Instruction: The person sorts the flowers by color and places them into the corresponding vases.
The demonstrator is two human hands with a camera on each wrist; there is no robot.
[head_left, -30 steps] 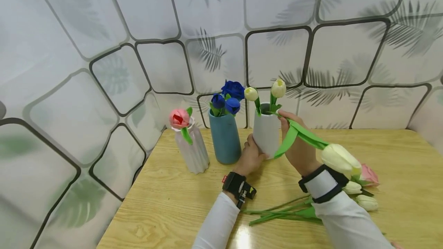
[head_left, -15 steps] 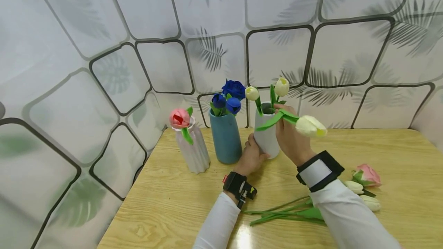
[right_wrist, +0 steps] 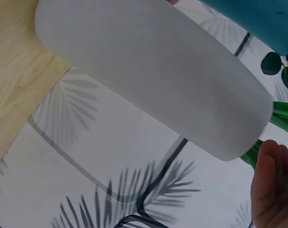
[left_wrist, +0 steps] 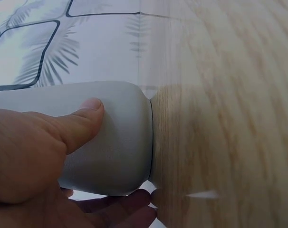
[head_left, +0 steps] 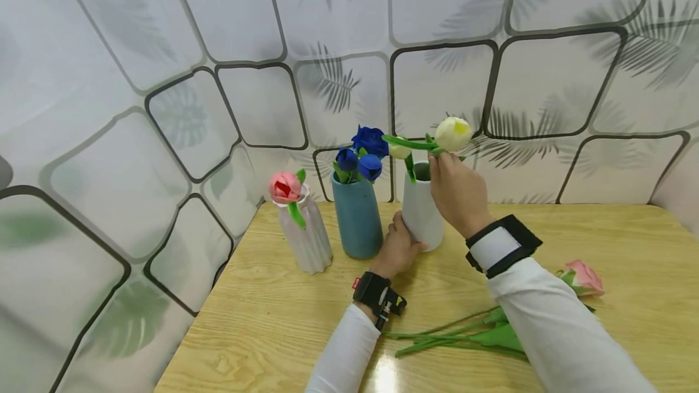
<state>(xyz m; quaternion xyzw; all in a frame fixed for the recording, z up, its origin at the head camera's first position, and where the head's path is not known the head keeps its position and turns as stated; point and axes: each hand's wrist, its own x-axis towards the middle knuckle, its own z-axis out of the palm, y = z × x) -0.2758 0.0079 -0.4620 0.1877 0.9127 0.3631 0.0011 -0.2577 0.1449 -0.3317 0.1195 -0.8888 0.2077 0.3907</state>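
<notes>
A smooth white vase [head_left: 422,218] stands upright near the table's back edge. My left hand [head_left: 400,248] holds it low down; in the left wrist view the thumb lies along the vase [left_wrist: 122,142] with fingers on its other side. Above the mouth, my right hand [head_left: 461,193] pinches a white tulip [head_left: 454,133] just under its head, and a long leaf points left. Another white tulip [head_left: 400,150] leans from the vase, partly covered by that leaf. From the right wrist, the right hand [right_wrist: 273,187] shows beside the vase's rim, with green stems there.
Left of the white vase stand a blue vase [head_left: 357,217] with blue flowers [head_left: 369,142] and a ribbed pale vase [head_left: 306,236] with a pink flower [head_left: 285,188]. Green stems [head_left: 453,343] and a pink rose [head_left: 584,278] lie at front right, partly under the right forearm. A patterned curtain [head_left: 442,87] hangs behind.
The right hand has turned and risen beside the vase mouth, swinging the held tulip's head from the lower right up above the vase. The left hand stays on the vase.
</notes>
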